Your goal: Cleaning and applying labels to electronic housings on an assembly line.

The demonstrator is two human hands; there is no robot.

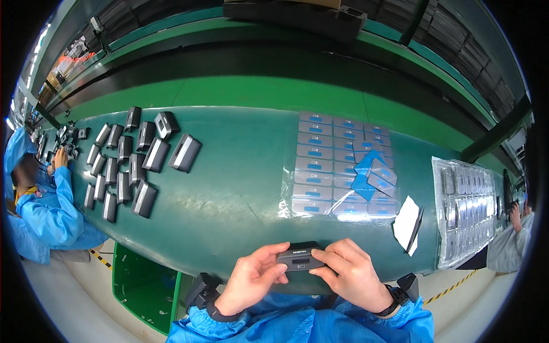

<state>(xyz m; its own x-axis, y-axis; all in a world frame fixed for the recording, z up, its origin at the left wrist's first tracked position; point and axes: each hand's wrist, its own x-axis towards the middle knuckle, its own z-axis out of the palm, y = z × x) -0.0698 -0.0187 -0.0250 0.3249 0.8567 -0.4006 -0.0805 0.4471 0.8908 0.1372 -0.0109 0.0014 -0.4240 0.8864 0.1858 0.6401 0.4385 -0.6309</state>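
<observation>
A small dark grey electronic device with a slot in its face is held between both hands, just in front of the table's near edge. My left hand grips its left end between thumb and fingers. On its right end, the fingers and thumb of my right hand are closed. Beyond my right hand lies a clear sheet of grey rectangular labels. Blue backing film and a loose label piece lie on top of that sheet. A black pen-like tool rests on a piece of white paper.
Several similar dark devices stand in rows at the left on the green table. A plastic-wrapped tray of parts lies at the right. A green bin sits below the front edge. People work at the left and far right.
</observation>
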